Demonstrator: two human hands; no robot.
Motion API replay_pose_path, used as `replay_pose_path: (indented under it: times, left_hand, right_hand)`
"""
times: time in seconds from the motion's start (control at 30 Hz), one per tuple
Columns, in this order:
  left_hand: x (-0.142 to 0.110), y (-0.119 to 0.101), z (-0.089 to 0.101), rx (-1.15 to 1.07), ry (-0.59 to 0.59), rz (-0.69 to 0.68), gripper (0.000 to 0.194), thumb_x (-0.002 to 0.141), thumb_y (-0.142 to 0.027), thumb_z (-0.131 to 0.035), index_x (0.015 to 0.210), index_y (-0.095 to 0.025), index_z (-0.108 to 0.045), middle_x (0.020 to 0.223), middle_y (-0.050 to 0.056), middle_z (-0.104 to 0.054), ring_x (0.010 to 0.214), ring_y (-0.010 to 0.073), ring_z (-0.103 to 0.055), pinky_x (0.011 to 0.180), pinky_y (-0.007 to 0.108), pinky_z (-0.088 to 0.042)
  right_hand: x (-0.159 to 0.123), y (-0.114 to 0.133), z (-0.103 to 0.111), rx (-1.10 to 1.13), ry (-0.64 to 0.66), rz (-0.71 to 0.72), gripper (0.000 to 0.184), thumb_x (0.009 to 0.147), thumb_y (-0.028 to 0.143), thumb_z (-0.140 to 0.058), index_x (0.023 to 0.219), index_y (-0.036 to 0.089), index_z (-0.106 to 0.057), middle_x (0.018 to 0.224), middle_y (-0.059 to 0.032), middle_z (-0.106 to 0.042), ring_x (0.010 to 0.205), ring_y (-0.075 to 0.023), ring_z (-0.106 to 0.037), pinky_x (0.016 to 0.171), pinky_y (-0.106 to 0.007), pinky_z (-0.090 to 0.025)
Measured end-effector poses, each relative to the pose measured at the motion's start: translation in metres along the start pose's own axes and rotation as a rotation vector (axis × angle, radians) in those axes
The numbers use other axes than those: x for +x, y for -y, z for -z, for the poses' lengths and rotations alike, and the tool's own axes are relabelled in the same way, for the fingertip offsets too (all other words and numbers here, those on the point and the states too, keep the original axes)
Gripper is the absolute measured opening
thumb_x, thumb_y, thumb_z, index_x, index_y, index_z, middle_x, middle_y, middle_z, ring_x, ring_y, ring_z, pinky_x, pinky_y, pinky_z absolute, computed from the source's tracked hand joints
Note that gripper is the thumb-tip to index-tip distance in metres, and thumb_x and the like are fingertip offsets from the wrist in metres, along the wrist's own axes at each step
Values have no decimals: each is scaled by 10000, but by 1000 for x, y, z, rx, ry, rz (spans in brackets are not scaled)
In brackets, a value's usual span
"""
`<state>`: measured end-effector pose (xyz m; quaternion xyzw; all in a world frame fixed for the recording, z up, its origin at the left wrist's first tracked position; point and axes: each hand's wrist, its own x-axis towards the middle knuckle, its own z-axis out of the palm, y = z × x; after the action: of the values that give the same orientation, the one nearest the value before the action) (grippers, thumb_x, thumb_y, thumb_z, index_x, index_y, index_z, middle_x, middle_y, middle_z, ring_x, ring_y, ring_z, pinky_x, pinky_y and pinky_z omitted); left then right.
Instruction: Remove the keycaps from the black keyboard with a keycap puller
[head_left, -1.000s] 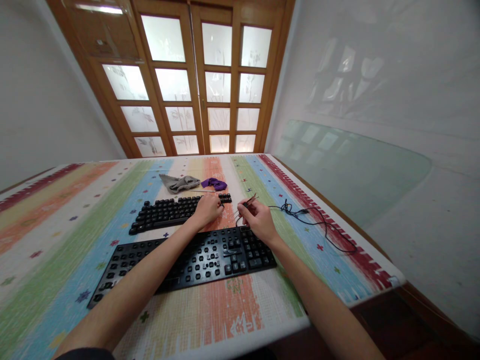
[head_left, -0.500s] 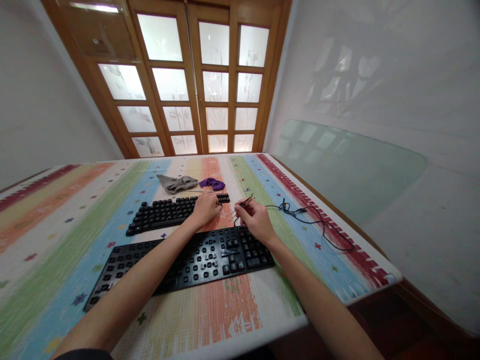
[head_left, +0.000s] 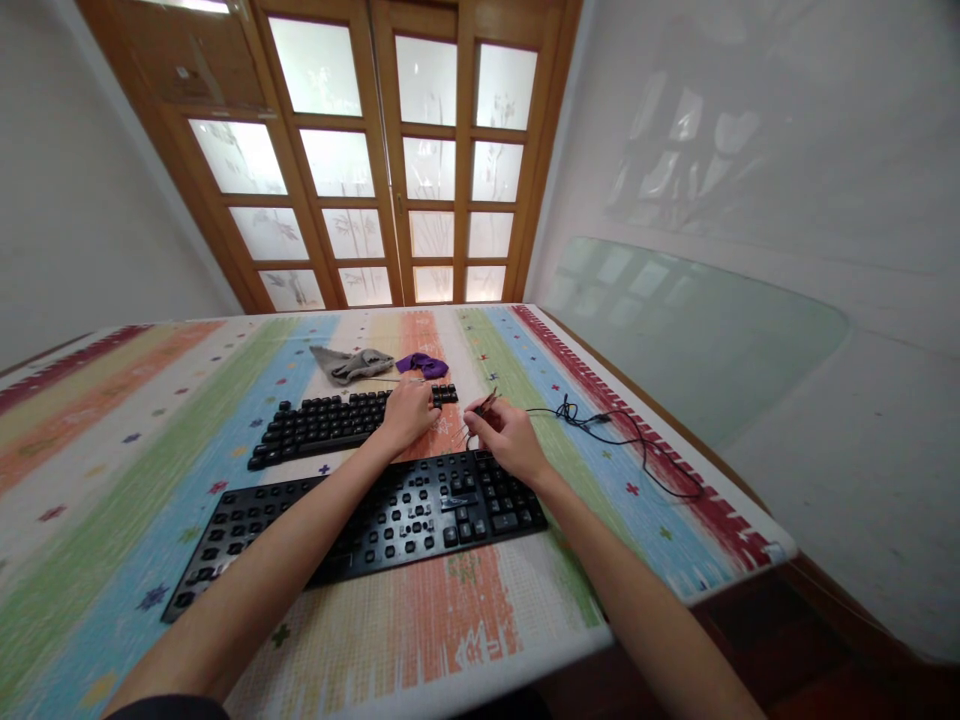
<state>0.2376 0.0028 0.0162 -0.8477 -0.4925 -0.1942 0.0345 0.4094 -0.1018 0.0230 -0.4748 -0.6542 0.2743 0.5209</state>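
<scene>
Two black keyboards lie on a striped table (head_left: pixel 112 400). The near keyboard (head_left: pixel 300 525) shows gaps where keycaps are off; the far keyboard (head_left: pixel 322 422) lies behind it. My left hand (head_left: pixel 409 412) rests curled on the right end of the far keyboard. My right hand (head_left: pixel 504 438) hovers just past the near keyboard's right end, fingers pinched on a thin wire tool (head_left: pixel 484 404) whose tip sticks up toward the far side.
A grey cloth (head_left: pixel 351 365) and a purple cloth (head_left: pixel 421 364) lie behind the far keyboard. A black cable (head_left: pixel 637 445) trails over the table's right side near its edge (head_left: pixel 705 590). A wooden glazed door (head_left: pixel 390 150) stands beyond.
Both hands stay in much the same place on the keyboards; the view has shifted slightly up and left. The right hand keeps its pinch on the wire tool.
</scene>
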Motion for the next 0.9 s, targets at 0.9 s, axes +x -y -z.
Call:
replay_pose_path:
  times: [0.9]
  left_hand:
    - [-82, -14, 10, -262, 51, -135, 285, 905, -235, -524, 633, -176, -585, 658, 38, -628, 643, 171, -591, 617, 269, -396]
  right_hand:
    - [-7, -3, 5, 19, 444, -105, 354, 811, 519, -694, 778, 171, -633, 514, 35, -591, 439, -124, -579, 456, -215, -438]
